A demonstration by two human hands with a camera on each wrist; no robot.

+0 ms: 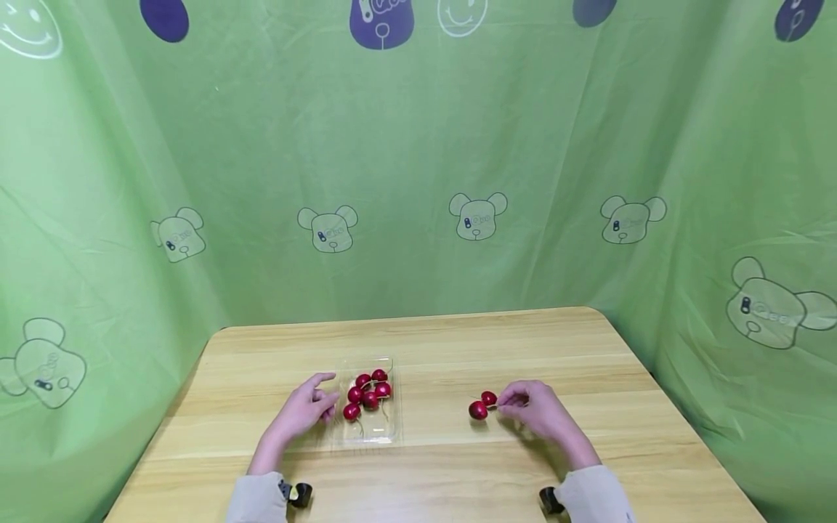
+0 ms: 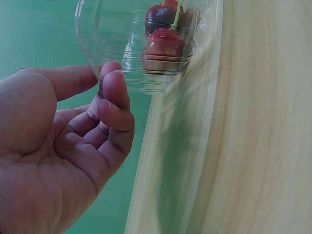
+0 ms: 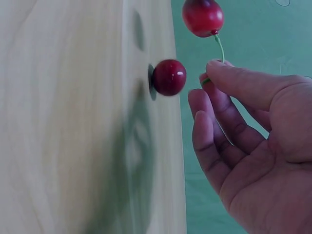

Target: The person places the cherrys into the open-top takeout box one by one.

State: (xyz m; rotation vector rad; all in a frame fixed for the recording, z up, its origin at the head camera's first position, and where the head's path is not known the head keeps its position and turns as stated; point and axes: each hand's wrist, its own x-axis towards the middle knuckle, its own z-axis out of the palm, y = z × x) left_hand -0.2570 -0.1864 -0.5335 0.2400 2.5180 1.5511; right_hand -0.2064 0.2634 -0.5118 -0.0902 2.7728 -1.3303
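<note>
A clear plastic box (image 1: 382, 439) stands left of the table's middle with several dark red cherries (image 1: 370, 400) in it, some with green stems. At the box's left side, my left hand (image 1: 302, 412) pinches the rim between thumb and finger, seen close in the left wrist view. My right hand (image 1: 538, 411) pinches the green stem (image 3: 222, 48) of one cherry (image 3: 204, 18), which hangs just off the tabletop. A second cherry (image 3: 169, 77) lies on the table close to that hand; it sits behind the held one in the head view.
The light wood table (image 1: 445, 479) has rounded far corners. Green curtain cloth (image 1: 405, 145) with printed bear heads surrounds it at the back and both sides. Dark camera mounts (image 1: 301, 495) are strapped at both wrists.
</note>
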